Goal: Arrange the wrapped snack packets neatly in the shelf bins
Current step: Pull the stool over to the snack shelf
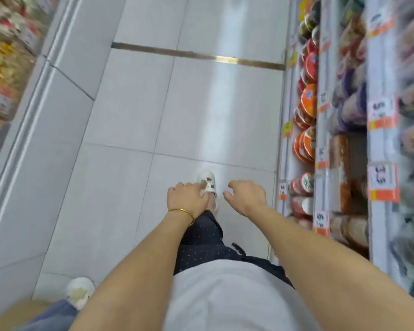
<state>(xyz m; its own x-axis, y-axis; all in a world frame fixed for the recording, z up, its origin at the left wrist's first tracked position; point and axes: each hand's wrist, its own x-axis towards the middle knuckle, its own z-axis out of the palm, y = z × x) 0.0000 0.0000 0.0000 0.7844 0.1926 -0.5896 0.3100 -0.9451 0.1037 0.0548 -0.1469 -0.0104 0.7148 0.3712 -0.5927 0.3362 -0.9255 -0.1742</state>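
Both bare forearms reach forward over a white shirt. The left hand [184,198], wearing a gold bangle [181,211], and the right hand [246,195] each have a slack, loosely curled grip that holds nothing. Beyond them are a white shoe [208,183] and the tiled floor [177,103]. Blurred wrapped snack packets [354,107] lie on the right-hand shelves [380,149], beside round orange tubs [308,99].

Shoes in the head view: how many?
2. Front shoe mid-aisle, partly behind the left hand; rear shoe near the bottom-left corner. The torso hides some floor, so another could be out of sight.
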